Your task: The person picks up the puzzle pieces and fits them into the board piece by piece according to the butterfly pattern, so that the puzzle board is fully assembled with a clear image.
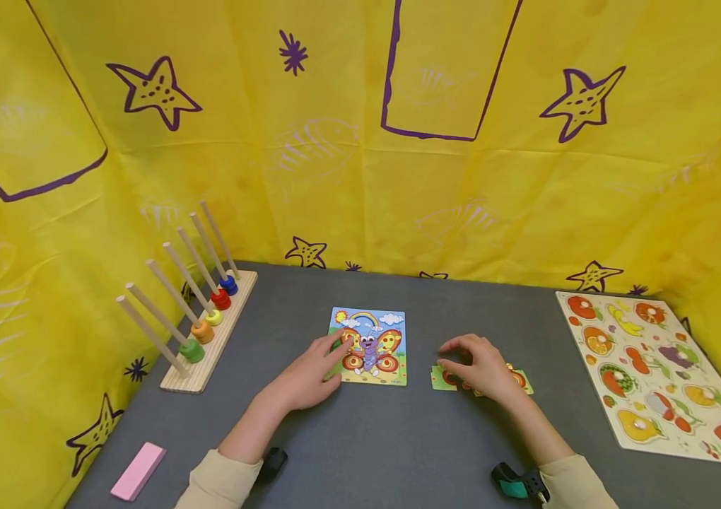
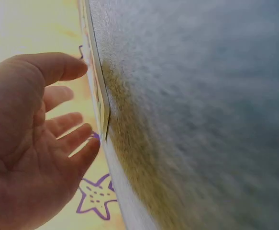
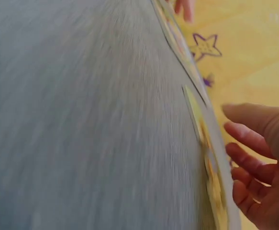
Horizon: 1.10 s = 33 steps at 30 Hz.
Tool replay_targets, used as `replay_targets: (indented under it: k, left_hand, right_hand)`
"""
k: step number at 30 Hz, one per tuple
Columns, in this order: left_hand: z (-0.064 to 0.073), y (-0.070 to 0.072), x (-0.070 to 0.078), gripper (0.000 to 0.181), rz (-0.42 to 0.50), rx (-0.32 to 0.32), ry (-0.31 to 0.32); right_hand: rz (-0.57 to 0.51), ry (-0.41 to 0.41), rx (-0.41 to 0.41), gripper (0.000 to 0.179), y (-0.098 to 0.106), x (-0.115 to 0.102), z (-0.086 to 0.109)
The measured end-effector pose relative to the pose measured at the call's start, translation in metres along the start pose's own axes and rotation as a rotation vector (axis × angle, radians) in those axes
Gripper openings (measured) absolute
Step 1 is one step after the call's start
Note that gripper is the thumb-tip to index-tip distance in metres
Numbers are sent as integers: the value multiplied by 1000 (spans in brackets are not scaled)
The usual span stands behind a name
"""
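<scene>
One counter (image 1: 392, 438). One fruit board (image 1: 643, 387), which we find well right of the butterfly picture (image 1: 370, 346). That picture, flat on the counter. Left hand (image 1: 312, 371), at the picture's left edge: fingers loosely spread, gripping nothing. Right hand (image 1: 478, 364), right of the picture: fingers gently curved, thumb apart, holding nothing. Butterfly pieces (image 1: 442, 380), just right of the picture.

Reaches forward with both forearms (image 1: 254, 426) angled inward. Extends the left hand (image 1: 314, 371) with fingers relaxed and slightly bent; curves the right hand (image 1: 480, 366) loosely, with a gap between thumb and forefinger.
</scene>
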<state>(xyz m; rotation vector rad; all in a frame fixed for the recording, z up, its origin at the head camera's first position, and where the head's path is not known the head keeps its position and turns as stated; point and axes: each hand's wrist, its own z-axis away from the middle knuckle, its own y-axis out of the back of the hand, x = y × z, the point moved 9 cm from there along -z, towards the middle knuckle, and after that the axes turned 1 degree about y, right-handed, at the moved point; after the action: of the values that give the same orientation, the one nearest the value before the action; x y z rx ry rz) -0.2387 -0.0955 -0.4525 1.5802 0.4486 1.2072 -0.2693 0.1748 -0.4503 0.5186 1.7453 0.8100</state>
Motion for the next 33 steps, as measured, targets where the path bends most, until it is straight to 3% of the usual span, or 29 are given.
replay_targets:
  k: [4, 9, 19, 23, 28, 33]
  left_hand:
    - [19, -2, -7, 64, 57, -36, 68]
    - [33, -8, -10, 70, 101, -87, 107]
    - [38, -14, -10, 77, 107, -115, 72]
    - [37, -16, -9, 79, 93, -124, 45]
    - [37, -18, -7, 80, 91, -156, 27]
    - [37, -21, -7, 82, 90, -189, 26]
  right_hand:
    - [42, 50, -10, 30, 6, 4, 13]
    - [54, 101, -29, 38, 6, 2, 21]
    - [32, 124, -46, 36, 0, -3, 21]
    - [-14, 81, -60, 33, -1, -3, 20]
    - [-127, 8, -52, 16, -5, -9, 13]
    - [-243, -92, -36, 14, -22, -20, -2]
